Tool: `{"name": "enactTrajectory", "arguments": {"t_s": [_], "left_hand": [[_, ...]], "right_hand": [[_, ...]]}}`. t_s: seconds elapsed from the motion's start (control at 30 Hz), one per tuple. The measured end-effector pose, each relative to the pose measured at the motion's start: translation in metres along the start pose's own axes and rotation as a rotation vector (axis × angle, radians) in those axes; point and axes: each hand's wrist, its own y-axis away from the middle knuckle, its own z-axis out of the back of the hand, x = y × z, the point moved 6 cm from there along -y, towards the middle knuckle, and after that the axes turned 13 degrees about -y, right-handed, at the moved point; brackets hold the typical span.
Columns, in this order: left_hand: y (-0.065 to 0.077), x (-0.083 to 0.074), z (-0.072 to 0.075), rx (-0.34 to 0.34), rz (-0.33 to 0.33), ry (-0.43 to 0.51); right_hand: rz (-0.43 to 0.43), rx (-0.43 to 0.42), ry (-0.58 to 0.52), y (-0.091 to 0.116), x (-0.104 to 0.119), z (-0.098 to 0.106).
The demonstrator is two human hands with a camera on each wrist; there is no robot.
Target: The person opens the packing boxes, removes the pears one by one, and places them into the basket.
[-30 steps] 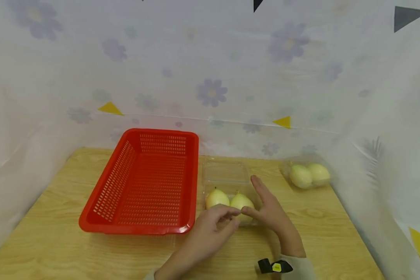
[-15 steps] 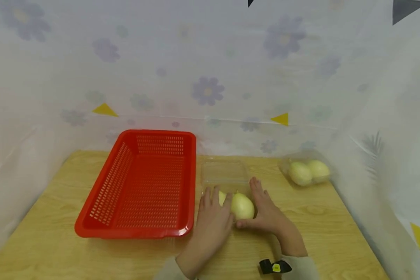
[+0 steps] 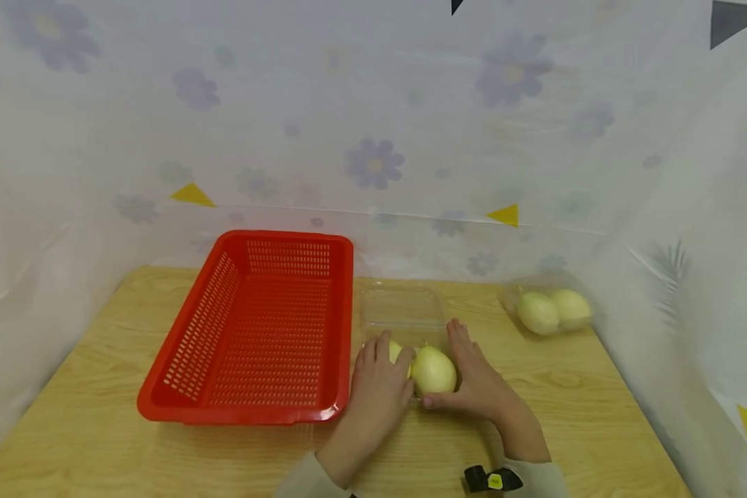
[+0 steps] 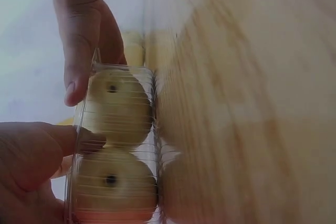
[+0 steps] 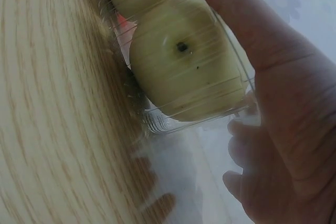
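Toward the table's (image 3: 585,401) near edge, my left hand (image 3: 380,387), earlier poised above, has come down with fingers curled around the left pear (image 3: 395,351), thumb beside the right pear (image 3: 434,372); the left pear thus appears gripped, though within the clear box (image 3: 411,335). My right hand (image 3: 478,380), fingers loosely spread, still braces the box's right end. Beyond: the folded-back lid (image 3: 403,304); red basket (image 3: 243,415) at left; packed pears (image 3: 539,315) near the far right corner.

The basket (image 3: 268,332) is red, the pears (image 3: 434,371) pale yellow (the backdrop (image 3: 411,124) purple-flowered).
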Motion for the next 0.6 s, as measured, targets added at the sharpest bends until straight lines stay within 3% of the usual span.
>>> {"name": "enactTrajectory", "arguments": {"t_s": [0.33, 0.6], "left_hand": [[-0.0003, 0.0019, -0.0027, -0.026, 0.004, -0.001], [-0.0006, 0.0024, -0.0017, -0.016, 0.000, 0.051]], "right_hand": [[0.006, 0.004, -0.029, 0.0004, 0.0005, 0.0000], [-0.011, 0.010, -0.037, 0.0005, 0.0006, 0.0001]]}}
